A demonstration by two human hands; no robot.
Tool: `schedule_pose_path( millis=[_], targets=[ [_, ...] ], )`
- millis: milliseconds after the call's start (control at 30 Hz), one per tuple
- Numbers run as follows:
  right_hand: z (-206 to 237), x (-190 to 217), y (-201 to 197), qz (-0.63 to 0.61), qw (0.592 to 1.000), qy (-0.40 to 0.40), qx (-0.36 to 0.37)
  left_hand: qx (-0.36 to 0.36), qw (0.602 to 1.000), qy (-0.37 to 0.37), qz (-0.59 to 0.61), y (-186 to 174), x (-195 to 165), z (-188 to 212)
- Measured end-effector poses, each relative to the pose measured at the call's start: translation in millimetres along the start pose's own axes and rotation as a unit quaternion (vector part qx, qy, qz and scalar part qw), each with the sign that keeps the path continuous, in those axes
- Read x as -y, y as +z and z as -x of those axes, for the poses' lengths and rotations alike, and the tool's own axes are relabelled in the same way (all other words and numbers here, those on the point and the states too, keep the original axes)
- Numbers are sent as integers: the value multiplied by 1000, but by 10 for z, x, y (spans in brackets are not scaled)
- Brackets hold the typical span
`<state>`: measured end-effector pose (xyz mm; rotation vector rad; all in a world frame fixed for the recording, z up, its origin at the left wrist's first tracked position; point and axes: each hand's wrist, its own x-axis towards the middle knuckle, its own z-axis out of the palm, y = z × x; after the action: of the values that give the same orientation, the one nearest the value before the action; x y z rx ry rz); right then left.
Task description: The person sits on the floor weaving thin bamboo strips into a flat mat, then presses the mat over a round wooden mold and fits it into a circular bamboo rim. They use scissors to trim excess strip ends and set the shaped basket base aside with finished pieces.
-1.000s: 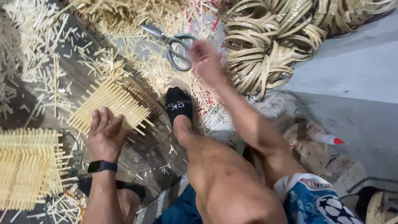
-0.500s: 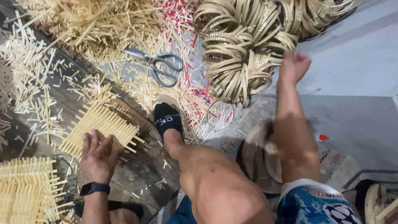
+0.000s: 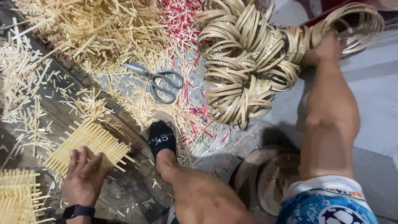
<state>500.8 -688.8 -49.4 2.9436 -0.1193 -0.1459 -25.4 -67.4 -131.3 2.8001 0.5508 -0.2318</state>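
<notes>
My left hand (image 3: 83, 176) lies flat with fingers spread on the near edge of a small woven bamboo mat (image 3: 89, 141) on the dark floor. A black wrist band (image 3: 76, 211) sits on that wrist. My right hand (image 3: 327, 52) is stretched out to the far right and closed on a bundle of thin bamboo hoops (image 3: 356, 20). This bundle joins a larger heap of bamboo hoops (image 3: 244, 62). My foot in a black sock (image 3: 161, 141) rests between the mat and the heap.
Grey-handled scissors (image 3: 159, 81) lie among loose bamboo sticks (image 3: 83, 33) and red-tipped sticks (image 3: 178, 25). Another woven panel (image 3: 16, 195) sits at the lower left. Round woven pieces (image 3: 269, 178) lie under my right arm. Grey floor (image 3: 373, 108) is on the right.
My right hand has swung from near the scissors over to the right and taken hold of the hoop bundle. My left hand has stayed on the mat.
</notes>
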Motion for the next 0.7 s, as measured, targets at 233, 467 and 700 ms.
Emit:
schedule_pose_path(
  millis=[233,467,700],
  targets=[
    [397,149,99,-140,974,159,79,-17,998,-22,61,6,-3,54],
    [1101,727,-640,-229,970,-3,-84,-37,997,29,53,70,69,29],
    [1488,2514,-513,-186,932,-296,95,-70,991,21,113,32,35,-18]
  ],
)
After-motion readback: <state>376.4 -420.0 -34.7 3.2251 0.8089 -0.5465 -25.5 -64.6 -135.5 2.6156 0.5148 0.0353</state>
